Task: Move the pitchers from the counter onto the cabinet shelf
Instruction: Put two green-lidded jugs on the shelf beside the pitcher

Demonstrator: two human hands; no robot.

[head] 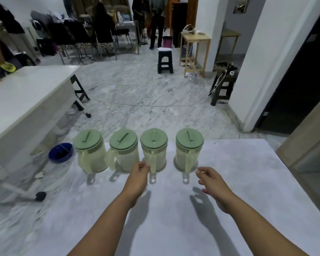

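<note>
**A:** Room first: open space, marble floor [137, 85], white column [262, 52] on the right, dark doorway beside it. Long white table [26, 93] on the left, people and chairs well back. Cabinet shelf isn't identifiable from this view.

**B:** Work surface?

**A:** Pale counter [229, 200], bare except for the load. Four pitchers in one row along its far edge, all upright, green lids on: far-left pitcher [91, 154], second pitcher [124, 154], third pitcher [154, 150], right pitcher [188, 150]. Left three nearly touch; the right one stands slightly apart. None moved off the counter yet, by the look of it.

**B:** Handles?

**A:** All face the person. Probably lined up that way so each takes a straight reach.

**B:** Hands?

**A:** Left hand [139, 175] is at the third pitcher's handle, fingers curled loosely, tips right at it. Can't tell if they've closed on it; I'd say not gripping yet. Right hand [211, 179] is just beside the right pitcher's handle, fingers spread and half curled, holding nothing.

**B:** So one per hand.

**A:** My read: two-at-a-time pickup, grasp stage. Risk: neighbours are close, so lifting the third could nudge the second.

**B:** Small stuff?

**A:** Blue basin [60, 153] on the floor left of the counter.
</note>
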